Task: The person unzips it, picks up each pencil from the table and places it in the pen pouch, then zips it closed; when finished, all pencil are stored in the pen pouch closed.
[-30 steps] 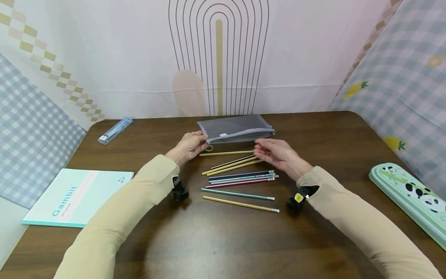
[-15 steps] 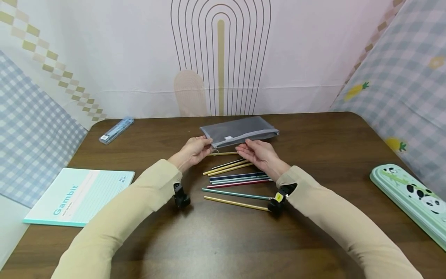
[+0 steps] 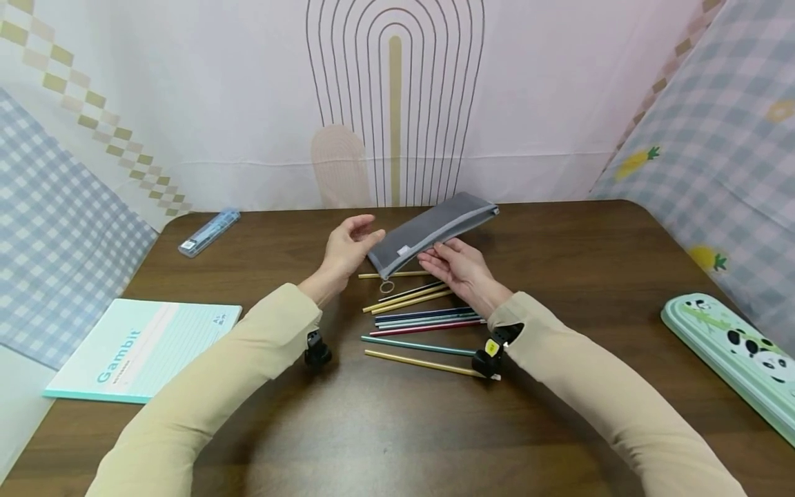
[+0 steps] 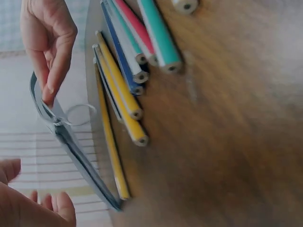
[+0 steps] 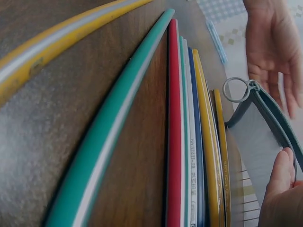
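Grey zip pouch [image 3: 428,226], centre of frame: your left grip [image 3: 344,252] had let go, fingers apart; your right grip [image 3: 461,271], pinching its edge, became sole hold.

Here the right hand [image 3: 462,273] covers part of the pouch [image 3: 428,228] along its near edge, and the wrist camera [image 3: 486,362] helps it block the eraser ends of several pencils [image 3: 428,327]. Over left, a sleeve [image 3: 230,373] hides one corner of the notebook [image 3: 145,348]. The case [image 3: 742,355] runs off the right edge! The tag [image 3: 404,250] on the pouch, too small to read. Left wrist view: left hand [image 4: 28,208] sliced by the frame, tabletop [image 4: 222,142] all blur. Right wrist view: a yellow pencil [image 5: 57,38] leaves at left.
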The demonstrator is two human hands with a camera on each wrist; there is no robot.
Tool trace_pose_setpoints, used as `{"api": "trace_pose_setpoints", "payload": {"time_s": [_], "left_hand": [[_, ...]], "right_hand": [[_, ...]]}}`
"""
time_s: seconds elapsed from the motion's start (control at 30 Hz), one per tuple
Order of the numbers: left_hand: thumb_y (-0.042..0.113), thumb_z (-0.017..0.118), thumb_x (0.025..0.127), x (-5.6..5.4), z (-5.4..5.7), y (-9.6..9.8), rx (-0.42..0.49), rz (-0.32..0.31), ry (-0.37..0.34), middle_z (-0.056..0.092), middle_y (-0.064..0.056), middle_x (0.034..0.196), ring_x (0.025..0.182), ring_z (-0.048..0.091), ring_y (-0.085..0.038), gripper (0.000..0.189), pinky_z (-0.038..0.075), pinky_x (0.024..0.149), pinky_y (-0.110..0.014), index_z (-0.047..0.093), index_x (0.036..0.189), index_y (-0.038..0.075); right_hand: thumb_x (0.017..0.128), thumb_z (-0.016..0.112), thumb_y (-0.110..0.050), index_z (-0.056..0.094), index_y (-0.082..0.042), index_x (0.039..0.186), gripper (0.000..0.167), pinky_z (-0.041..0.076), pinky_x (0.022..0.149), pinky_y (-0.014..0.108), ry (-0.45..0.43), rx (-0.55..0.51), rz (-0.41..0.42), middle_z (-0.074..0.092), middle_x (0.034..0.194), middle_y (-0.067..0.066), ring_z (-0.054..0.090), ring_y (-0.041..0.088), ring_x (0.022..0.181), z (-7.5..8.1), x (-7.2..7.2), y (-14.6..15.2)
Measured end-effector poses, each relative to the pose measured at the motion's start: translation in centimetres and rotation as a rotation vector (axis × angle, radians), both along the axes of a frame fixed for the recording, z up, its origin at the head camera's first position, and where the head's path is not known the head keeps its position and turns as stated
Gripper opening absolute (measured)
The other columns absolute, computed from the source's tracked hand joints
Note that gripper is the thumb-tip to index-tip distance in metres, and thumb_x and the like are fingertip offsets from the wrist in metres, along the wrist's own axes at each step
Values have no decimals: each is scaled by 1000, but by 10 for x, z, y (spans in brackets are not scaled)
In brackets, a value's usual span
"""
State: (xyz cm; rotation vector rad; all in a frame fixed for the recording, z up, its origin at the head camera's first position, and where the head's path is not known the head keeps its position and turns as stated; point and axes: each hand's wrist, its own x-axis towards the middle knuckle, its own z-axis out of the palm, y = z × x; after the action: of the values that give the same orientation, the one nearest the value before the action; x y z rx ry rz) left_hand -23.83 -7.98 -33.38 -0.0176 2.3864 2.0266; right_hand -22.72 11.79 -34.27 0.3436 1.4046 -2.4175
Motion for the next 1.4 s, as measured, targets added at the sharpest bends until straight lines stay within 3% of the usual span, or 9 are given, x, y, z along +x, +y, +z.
{"api": "trace_pose_setpoints", "payload": {"time_s": [0.2, 0.33, 0.43, 0.57, 0.8, 0.9, 1.1, 1.27, 1.4], "left_hand": [[18, 71, 84, 2, 10, 13, -241, -233, 135, 58, -10, 127, 110, 57, -26, 47, 49, 92, -36, 55, 127, 6], [17, 73, 83, 1, 13, 19, -388, -296, 216, 59, -9, 125, 107, 59, -25, 44, 50, 91, -35, 58, 124, 8], [13, 72, 83, 1, 15, 21, -453, -287, 260, 63, -10, 118, 100, 62, -24, 39, 51, 87, -34, 61, 119, 8], [11, 68, 85, 1, 18, 18, -466, -248, 279, 68, -10, 105, 91, 66, -22, 30, 54, 80, -33, 65, 114, 7], [12, 60, 85, 1, 25, 6, -547, -181, 232, 69, -4, 90, 79, 63, -13, 25, 48, 66, -22, 71, 107, 9], [11, 59, 83, 0, 24, 0, -514, -147, 169, 69, -2, 85, 72, 58, -8, 25, 46, 61, -18, 72, 105, 10], [12, 60, 86, -1, 23, -16, -361, -121, 54, 70, -8, 90, 61, 59, -4, 27, 55, 62, -23, 70, 110, 6], [12, 60, 87, 0, 23, -27, -312, -107, 12, 69, -13, 97, 62, 59, -2, 28, 57, 64, -25, 68, 113, 3], [13, 60, 87, 3, 22, -32, -301, -96, 3, 69, -15, 99, 60, 59, -2, 30, 56, 61, -21, 67, 114, 3]], "right_hand": [[99, 43, -5, 54, -9, 105, 13, 57, 68, 23, 4, 7, 31, 69, 76, 5, 69, 13, 72, 2, 2, -7], [99, 42, -4, 54, -7, 107, 14, 57, 68, 22, 29, 19, 77, 69, 75, 4, 68, 12, 72, 2, 3, -12], [99, 42, -4, 53, -6, 109, 15, 57, 68, 22, 47, 35, 109, 69, 75, 3, 68, 12, 72, 2, 4, -14], [99, 43, -5, 53, -7, 107, 13, 57, 67, 23, 43, 61, 153, 68, 74, 4, 69, 12, 69, 2, 4, -15], [99, 43, -5, 53, -5, 104, 11, 57, 64, 23, 16, 149, 299, 68, 72, 4, 67, 12, 64, 2, -1, -13], [99, 44, -8, 52, 0, 112, 17, 57, 66, 24, 49, 255, 329, 67, 73, 4, 67, 12, 65, 1, -5, -9], [95, 54, -8, 54, 9, 120, 30, 56, 76, 26, 211, 515, 298, 67, 93, 12, 67, 13, 78, -2, -10, 8], [93, 58, -5, 61, 6, 116, 26, 54, 84, 30, 342, 824, 300, 62, 114, 18, 62, 21, 94, -5, -16, 15], [92, 59, -6, 64, 3, 113, 23, 50, 81, 29, 413, 1009, 336, 61, 115, 17, 56, 23, 95, -7, -20, 16]]}}
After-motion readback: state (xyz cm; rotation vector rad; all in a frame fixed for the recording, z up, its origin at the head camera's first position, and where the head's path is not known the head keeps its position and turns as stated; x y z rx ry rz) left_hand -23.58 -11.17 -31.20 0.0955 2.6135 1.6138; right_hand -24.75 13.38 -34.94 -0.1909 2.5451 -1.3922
